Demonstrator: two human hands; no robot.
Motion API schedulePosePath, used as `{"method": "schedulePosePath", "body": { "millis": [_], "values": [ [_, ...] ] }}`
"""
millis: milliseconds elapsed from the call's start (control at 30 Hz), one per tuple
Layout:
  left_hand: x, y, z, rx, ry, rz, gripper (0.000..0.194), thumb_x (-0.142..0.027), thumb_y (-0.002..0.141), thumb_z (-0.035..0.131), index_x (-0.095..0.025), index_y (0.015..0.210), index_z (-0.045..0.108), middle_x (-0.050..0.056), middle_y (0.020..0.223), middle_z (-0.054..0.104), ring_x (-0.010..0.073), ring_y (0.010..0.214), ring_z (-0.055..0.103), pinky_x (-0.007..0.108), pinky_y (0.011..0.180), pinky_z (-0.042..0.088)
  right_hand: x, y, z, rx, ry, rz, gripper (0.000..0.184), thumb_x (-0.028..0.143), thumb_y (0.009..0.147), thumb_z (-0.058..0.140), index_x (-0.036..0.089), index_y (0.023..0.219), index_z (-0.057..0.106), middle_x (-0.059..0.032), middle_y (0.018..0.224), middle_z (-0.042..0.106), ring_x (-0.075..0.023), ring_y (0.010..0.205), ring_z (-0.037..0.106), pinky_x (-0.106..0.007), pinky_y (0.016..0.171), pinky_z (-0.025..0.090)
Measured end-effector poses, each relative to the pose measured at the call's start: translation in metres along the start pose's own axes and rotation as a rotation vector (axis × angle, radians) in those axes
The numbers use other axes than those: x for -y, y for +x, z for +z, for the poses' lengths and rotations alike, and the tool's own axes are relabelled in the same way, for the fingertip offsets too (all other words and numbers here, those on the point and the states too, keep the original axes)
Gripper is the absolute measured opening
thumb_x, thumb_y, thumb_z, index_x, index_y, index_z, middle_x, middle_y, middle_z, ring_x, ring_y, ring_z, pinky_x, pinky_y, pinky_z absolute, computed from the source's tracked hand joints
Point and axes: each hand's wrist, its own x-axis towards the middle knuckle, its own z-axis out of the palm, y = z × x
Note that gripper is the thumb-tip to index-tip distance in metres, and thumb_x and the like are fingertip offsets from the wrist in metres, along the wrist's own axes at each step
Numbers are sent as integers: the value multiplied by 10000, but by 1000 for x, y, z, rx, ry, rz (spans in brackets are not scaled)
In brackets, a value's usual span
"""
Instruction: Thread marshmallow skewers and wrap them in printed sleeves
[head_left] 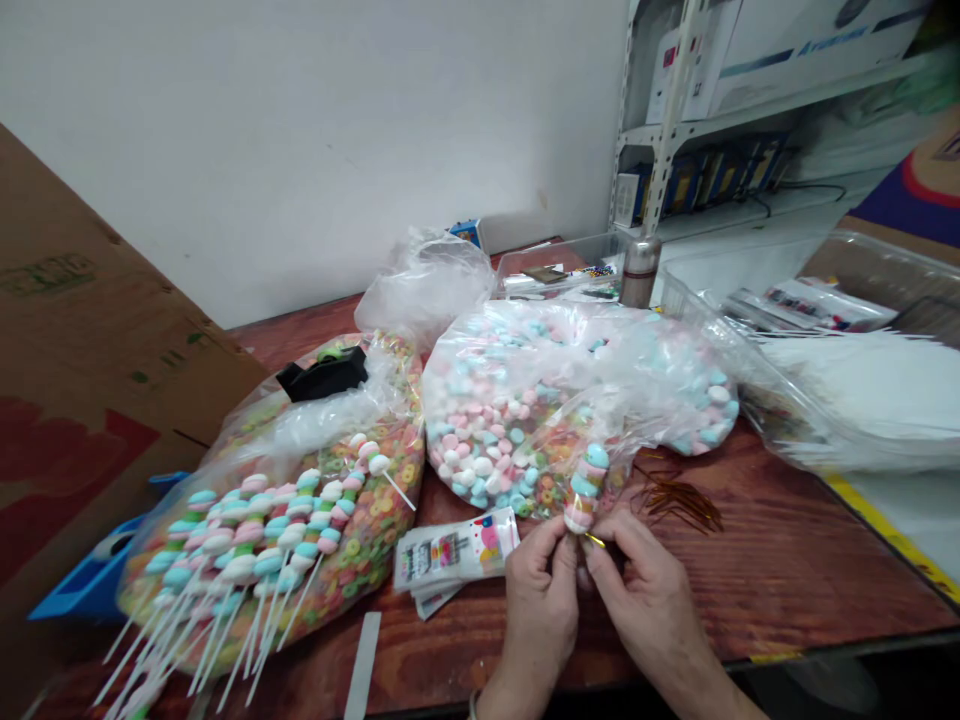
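Your left hand (538, 600) and right hand (646, 600) both pinch the neck of a clear bag (600, 440) — the candy stick (586, 488) inside points up and away from you.

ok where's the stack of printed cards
In the head view, the stack of printed cards lies on the wooden table, just left of the person's left hand, beside the clear bag of cereal rings.

marshmallow skewer (585, 490) | pink/blue/wht | in clear cello bag (616, 468) | tilted slt | gold tie (595, 540) at neck
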Motion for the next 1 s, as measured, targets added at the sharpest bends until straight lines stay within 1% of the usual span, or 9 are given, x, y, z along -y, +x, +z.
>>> {"method": "schedulePosePath", "body": {
  "millis": [67, 167, 333, 500, 567, 700, 800, 900, 1000],
  "values": [
    [-6, 3, -4, 109, -143, -14, 306, -298, 910, 568, -238, 1183, 694, 63, 1102, 727, 225, 1021, 639, 341, 954, 463, 8, 3, -8, 54, 33, -12, 130, 187, 948, 485, 227, 855, 567, -12, 815, 578, -174, 800, 576, -272, 748, 454],
    [-13, 8, -8, 212, -279, -57, 330, -289, 902, 588, -265, 1219, 680, 51, 1159, 721, 225, 1057, 634, 358, 1004, 438, 18, 6, -18, 170, 83, -26, 122, 207, 953, 481, 233, 896, 585, -25, 871, 605, -187, 858, 597, -285, 793, 465],
    [-10, 5, -5, 95, -194, -57, 259, -264, 893, 596, -257, 1103, 748, 33, 1039, 760, 220, 977, 654, 329, 939, 469, 14, 1, -14, 107, -5, -37, 168, 228, 959, 471, 225, 833, 582, -18, 811, 598, -171, 776, 596, -264, 694, 469],
    [-5, -2, 0, 2, -77, -29, 339, -150, 874, 533, -258, 1118, 741, 33, 1029, 756, 204, 912, 661, 308, 863, 494, 6, -7, -3, 20, -208, 52, 110, 318, 911, 579, 214, 874, 580, -12, 739, 610, -168, 629, 600, -269, 569, 479],
    [-7, -3, 0, -15, -57, -23, 350, -135, 859, 531, -248, 1113, 744, 42, 1030, 756, 213, 922, 663, 317, 864, 498, 7, -8, -2, -40, -274, -10, 107, 315, 927, 573, 210, 939, 590, -25, 769, 647, -174, 638, 628, -273, 580, 495],
    [-11, -2, 2, -40, -101, -52, 295, -204, 870, 561, -235, 1092, 753, 56, 1027, 757, 242, 1007, 655, 343, 917, 489, 10, -6, -1, -90, -389, -285, 176, 155, 959, 511, 189, 1102, 608, -75, 895, 715, -202, 825, 688, -296, 747, 514],
    [-8, -1, 5, -23, -184, -82, 264, -263, 885, 585, -233, 1090, 749, 53, 1044, 751, 235, 1019, 647, 355, 968, 464, 10, -4, -1, -110, -405, -354, 206, 99, 937, 519, 181, 1089, 633, -75, 848, 715, -206, 803, 684, -309, 765, 501],
    [-3, 0, 5, 52, -327, -108, 238, -285, 891, 600, -230, 1077, 738, 57, 1078, 737, 234, 1045, 637, 390, 1011, 438, 12, -1, -5, -64, -260, -214, 148, 146, 935, 512, 205, 926, 648, -42, 770, 674, -188, 728, 652, -293, 708, 489],
    [-4, 2, -4, 154, -470, -118, 163, -207, 852, 636, -243, 963, 750, 66, 1262, 663, 269, 1186, 587, 450, 1045, 421, 19, 2, -16, 111, 29, 63, 164, 237, 935, 520, 219, 793, 600, -5, 733, 615, -160, 679, 592, -250, 616, 453]
  ]
}}
